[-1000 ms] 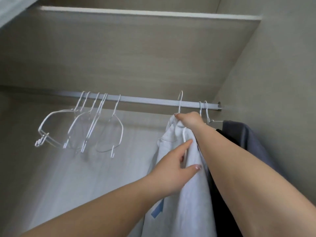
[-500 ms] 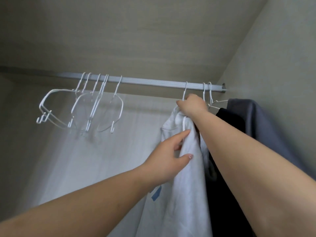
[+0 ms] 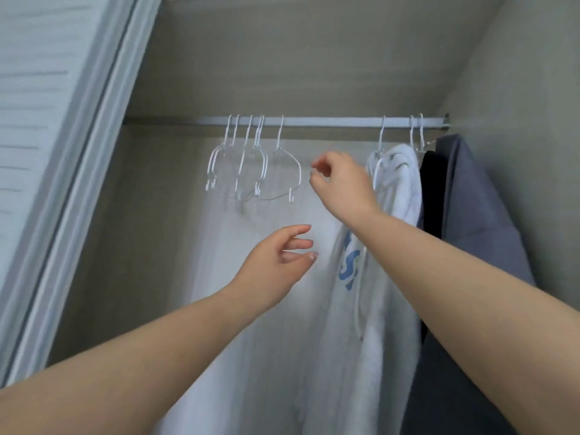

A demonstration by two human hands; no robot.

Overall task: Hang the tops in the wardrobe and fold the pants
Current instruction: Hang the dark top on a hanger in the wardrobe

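Note:
A white hooded top with blue print hangs on a white hanger from the wardrobe rail. A black top and a grey top hang to its right. Several empty white wire hangers hang at the rail's left. My right hand is raised just left of the white top, fingers loosely curled, holding nothing. My left hand is lower, fingers relaxed and apart, empty, in front of the wardrobe's back panel.
The wardrobe's sliding door frame runs diagonally along the left. The right side wall stands close behind the grey top. A shelf underside spans the space above the rail.
Both hands have let go of the white top, which now hangs free on the rail. My right hand moved left toward the empty hangers; my left hand dropped back.

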